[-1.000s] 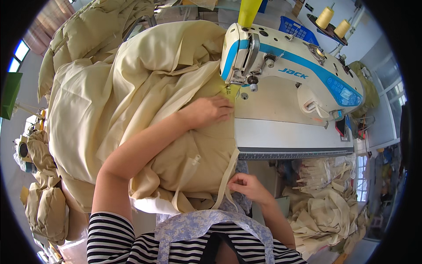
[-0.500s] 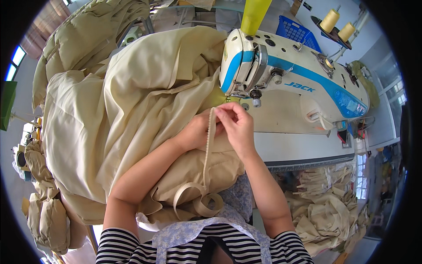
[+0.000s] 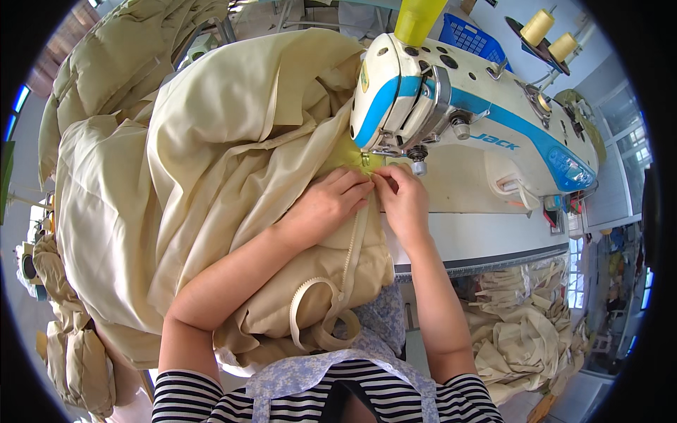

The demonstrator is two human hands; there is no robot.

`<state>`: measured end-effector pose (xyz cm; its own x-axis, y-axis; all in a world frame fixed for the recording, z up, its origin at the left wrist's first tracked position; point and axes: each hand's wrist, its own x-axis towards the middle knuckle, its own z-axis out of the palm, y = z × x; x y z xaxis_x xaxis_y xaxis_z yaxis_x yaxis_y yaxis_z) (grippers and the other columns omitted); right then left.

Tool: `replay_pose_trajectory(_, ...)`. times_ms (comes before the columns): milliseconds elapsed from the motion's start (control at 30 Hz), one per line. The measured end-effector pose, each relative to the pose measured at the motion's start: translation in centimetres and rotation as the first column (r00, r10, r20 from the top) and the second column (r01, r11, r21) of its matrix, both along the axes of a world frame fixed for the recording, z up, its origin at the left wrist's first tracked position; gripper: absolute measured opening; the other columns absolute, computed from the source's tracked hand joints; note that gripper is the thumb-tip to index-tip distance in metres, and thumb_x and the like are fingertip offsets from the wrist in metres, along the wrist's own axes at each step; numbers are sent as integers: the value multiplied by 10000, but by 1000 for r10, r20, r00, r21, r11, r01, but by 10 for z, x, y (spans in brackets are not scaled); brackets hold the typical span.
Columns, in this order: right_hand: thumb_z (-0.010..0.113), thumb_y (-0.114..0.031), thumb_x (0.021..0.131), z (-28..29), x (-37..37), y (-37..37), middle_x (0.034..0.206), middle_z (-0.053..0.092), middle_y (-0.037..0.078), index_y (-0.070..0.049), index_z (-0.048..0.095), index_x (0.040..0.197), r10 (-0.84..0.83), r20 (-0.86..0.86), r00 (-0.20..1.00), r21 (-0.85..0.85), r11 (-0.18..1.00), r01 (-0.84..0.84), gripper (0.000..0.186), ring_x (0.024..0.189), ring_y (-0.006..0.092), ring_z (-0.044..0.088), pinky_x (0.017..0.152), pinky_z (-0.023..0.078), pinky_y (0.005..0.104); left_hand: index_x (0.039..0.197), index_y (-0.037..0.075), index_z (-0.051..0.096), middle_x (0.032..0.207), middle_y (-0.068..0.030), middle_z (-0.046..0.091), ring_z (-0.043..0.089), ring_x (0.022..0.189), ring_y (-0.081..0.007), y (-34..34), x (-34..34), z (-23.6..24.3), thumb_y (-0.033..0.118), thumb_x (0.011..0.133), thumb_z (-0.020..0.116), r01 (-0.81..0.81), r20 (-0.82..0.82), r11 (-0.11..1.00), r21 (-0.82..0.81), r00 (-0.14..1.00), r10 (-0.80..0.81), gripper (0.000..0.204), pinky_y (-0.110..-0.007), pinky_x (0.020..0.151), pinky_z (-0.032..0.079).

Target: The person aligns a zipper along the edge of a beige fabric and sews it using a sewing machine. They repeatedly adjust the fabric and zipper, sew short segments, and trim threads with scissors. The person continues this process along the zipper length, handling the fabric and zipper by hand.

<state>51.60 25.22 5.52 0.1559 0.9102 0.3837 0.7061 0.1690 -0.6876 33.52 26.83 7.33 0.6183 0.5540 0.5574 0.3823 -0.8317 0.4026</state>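
A beige zipper tape (image 3: 350, 247) runs down from my hands over the beige garment (image 3: 211, 141) and curls into loops near my lap. My right hand (image 3: 405, 201) pinches the upper end of the tape just in front of the sewing machine's needle area (image 3: 366, 161). Beside it, my left hand (image 3: 328, 208) is closed with bent fingers at the tape and the garment edge; its fingertips nearly meet those of the right. The fingers hide most of the tape's top end. The white and blue sewing machine (image 3: 486, 116) stands right above my right hand.
Thread cones (image 3: 537, 28) stand on a holder at the back right, near a blue plastic basket (image 3: 471, 39). More beige fabric pieces (image 3: 525, 331) are heaped at lower right. A puffy beige garment (image 3: 106, 77) lies at far left. The white machine table (image 3: 479, 236) ends in a dark edge.
Both hands have moved away from me toward the needle with the zipper's upper end, which was held up before. My left hand now lies flatter on the garment; the view has shifted slightly.
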Motion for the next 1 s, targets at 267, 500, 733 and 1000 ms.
replay_pose_trajectory(267,726,-121,877,5,2,-3,762,690,83,-55,676,868,-14,-99,995,-118,993,3,83,653,257,675,606,521,384,1189,40,670,1200,-120,587,586,1105,-333,3,-2,-7,144,867,736,-41,-81,999,-30,996,39,346,-434,937,510)
replay_pose_trajectory(500,721,-119,873,4,12,1,762,679,83,-61,662,885,19,-3,1000,-140,990,-20,84,655,260,671,614,522,388,1247,104,674,1236,-130,583,586,1134,-332,4,-4,-6,176,877,735,-53,-135,995,-87,990,41,382,-429,968,503)
replay_pose_trajectory(733,727,-129,872,10,12,2,760,692,77,-73,663,891,83,56,995,-145,987,-74,87,679,268,681,619,528,392,1270,119,668,1339,-137,573,555,1188,-345,1,-9,-5,202,888,723,-52,-193,997,-56,980,41,395,-434,1000,493)
replay_pose_trajectory(1000,723,-135,872,11,15,7,768,713,63,-74,684,897,140,101,985,-136,983,-126,77,685,259,697,619,543,388,1318,146,642,1438,-128,537,532,1194,-348,2,-13,-6,228,896,715,-79,-246,991,-110,968,50,437,-443,1005,491)
